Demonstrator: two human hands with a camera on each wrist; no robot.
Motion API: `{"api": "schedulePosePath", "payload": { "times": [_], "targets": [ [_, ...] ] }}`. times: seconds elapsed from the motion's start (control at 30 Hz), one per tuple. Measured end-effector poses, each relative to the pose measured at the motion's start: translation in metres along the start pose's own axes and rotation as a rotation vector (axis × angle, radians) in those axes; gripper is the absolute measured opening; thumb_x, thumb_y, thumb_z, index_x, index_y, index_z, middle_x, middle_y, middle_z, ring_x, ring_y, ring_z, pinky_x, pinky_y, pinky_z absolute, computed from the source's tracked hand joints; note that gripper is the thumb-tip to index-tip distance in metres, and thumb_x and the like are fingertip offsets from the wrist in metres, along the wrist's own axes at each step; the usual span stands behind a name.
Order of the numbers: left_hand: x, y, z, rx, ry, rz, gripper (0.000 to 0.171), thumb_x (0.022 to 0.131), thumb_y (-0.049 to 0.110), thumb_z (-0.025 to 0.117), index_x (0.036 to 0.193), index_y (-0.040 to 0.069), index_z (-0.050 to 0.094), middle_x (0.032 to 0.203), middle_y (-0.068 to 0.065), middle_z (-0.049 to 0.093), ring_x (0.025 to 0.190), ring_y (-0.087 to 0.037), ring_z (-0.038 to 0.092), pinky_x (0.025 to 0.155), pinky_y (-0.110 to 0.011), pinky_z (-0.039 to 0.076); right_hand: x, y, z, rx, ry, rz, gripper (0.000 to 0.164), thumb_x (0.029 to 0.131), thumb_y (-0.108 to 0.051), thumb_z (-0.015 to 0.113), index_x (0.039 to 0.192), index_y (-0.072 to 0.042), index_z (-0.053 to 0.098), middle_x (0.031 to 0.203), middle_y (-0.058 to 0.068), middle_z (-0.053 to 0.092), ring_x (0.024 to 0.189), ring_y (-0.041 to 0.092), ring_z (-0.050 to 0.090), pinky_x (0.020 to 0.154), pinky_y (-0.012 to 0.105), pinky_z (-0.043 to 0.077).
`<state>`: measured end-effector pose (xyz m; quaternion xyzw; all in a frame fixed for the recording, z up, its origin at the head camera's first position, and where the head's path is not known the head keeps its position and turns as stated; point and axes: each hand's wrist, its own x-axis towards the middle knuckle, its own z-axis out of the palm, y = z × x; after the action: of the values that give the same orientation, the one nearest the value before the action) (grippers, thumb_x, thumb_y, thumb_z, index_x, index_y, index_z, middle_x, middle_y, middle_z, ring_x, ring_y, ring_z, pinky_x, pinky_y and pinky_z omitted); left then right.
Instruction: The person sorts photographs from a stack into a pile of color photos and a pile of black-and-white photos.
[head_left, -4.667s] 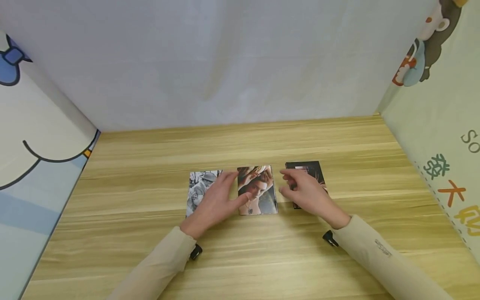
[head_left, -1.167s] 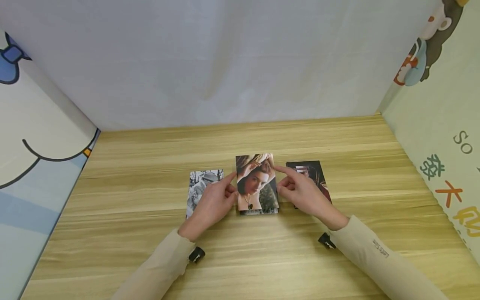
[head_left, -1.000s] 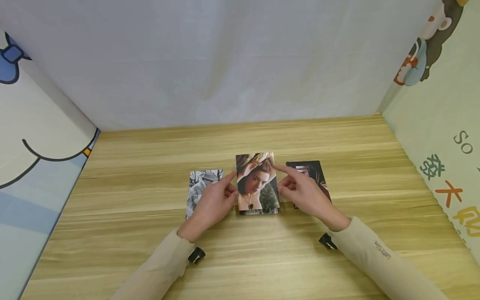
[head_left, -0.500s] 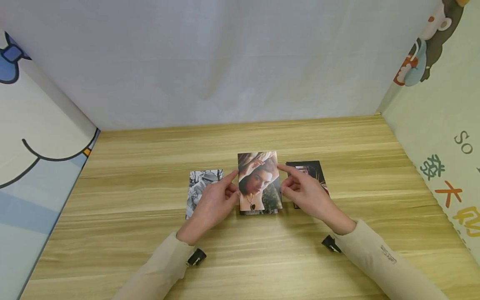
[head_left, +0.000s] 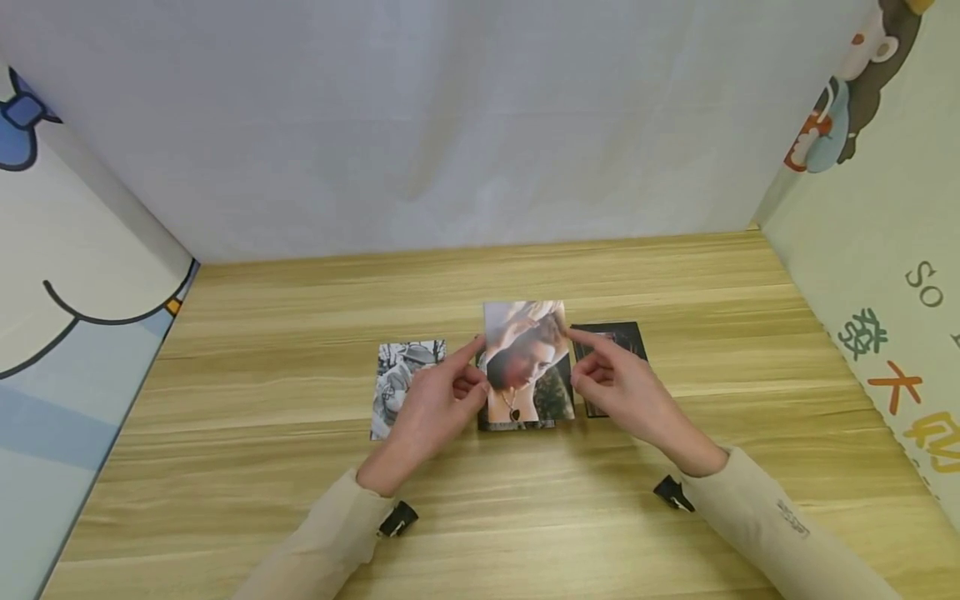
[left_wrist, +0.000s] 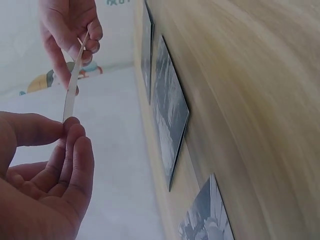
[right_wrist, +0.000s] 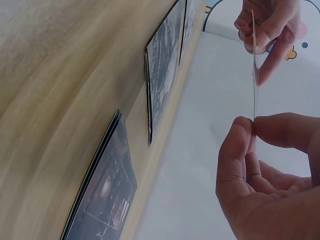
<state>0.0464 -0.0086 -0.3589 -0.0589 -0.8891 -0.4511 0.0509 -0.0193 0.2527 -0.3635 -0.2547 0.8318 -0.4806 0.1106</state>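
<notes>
A colour photo card [head_left: 528, 358], showing a portrait with raised arms, is held up off the table between both hands. My left hand [head_left: 435, 408] pinches its left edge between thumb and fingers. At the opposite edge, my right hand [head_left: 633, 392] pinches it the same way. Both wrist views show the card [left_wrist: 73, 92] edge-on, slightly bowed and well apart from the table. Beneath it lies a middle stack of photo cards [right_wrist: 162, 65], topped by a black-and-white picture and mostly hidden in the head view.
A black-and-white photo card [head_left: 392, 392] lies on the wood-grain table [head_left: 495, 517] to the left, partly behind my left hand. On the right is a stack of dark photo cards [right_wrist: 107, 195], partly covered by my right hand. A pale wall [head_left: 450, 125] rises behind the table.
Earlier the colour card lay on the middle stack with both hands apart from it. Both hands have since pinched and lifted it, and over the last second it has shifted rightward.
</notes>
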Motion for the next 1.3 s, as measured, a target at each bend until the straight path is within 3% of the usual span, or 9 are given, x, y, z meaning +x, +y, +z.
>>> {"api": "schedulePosePath", "payload": {
  "times": [0.2, 0.47, 0.93, 1.3],
  "targets": [
    [0.002, 0.004, 0.006, -0.063, 0.008, 0.022, 0.064, 0.090, -0.003, 0.068, 0.151, -0.002, 0.049, 0.099, -0.008, 0.075, 0.087, -0.019, 0.073, 0.078, -0.023, 0.060, -0.005, 0.001, -0.005, 0.034, 0.025, -0.001, 0.057, 0.100, 0.000, 0.061, 0.155, -0.005, 0.046, 0.099, 0.009, 0.067, 0.088, 0.022, 0.068, 0.073, 0.027, 0.055],
    [0.007, 0.007, 0.013, -0.071, 0.012, 0.098, 0.062, 0.089, -0.006, 0.069, 0.148, -0.005, 0.051, 0.107, -0.011, 0.068, 0.091, -0.023, 0.073, 0.078, -0.023, 0.060, -0.011, 0.003, -0.013, 0.054, 0.057, 0.009, 0.060, 0.098, 0.003, 0.059, 0.155, -0.005, 0.044, 0.102, 0.011, 0.067, 0.091, 0.022, 0.067, 0.072, 0.025, 0.055],
    [0.014, 0.011, 0.029, -0.183, 0.007, 0.112, 0.062, 0.090, -0.012, 0.067, 0.149, -0.008, 0.049, 0.114, -0.016, 0.064, 0.097, -0.027, 0.072, 0.083, -0.022, 0.059, -0.019, 0.006, -0.024, 0.081, 0.079, 0.018, 0.062, 0.097, 0.005, 0.059, 0.156, -0.003, 0.042, 0.103, 0.016, 0.066, 0.091, 0.025, 0.068, 0.068, 0.025, 0.056],
    [0.019, 0.018, 0.039, -0.197, 0.033, 0.143, 0.061, 0.088, -0.012, 0.067, 0.147, -0.008, 0.051, 0.121, -0.017, 0.063, 0.096, -0.026, 0.071, 0.082, -0.021, 0.059, -0.023, 0.007, -0.033, 0.063, 0.111, 0.046, 0.063, 0.097, 0.004, 0.060, 0.156, -0.003, 0.042, 0.104, 0.016, 0.067, 0.090, 0.020, 0.067, 0.070, 0.023, 0.055]
  ]
}}
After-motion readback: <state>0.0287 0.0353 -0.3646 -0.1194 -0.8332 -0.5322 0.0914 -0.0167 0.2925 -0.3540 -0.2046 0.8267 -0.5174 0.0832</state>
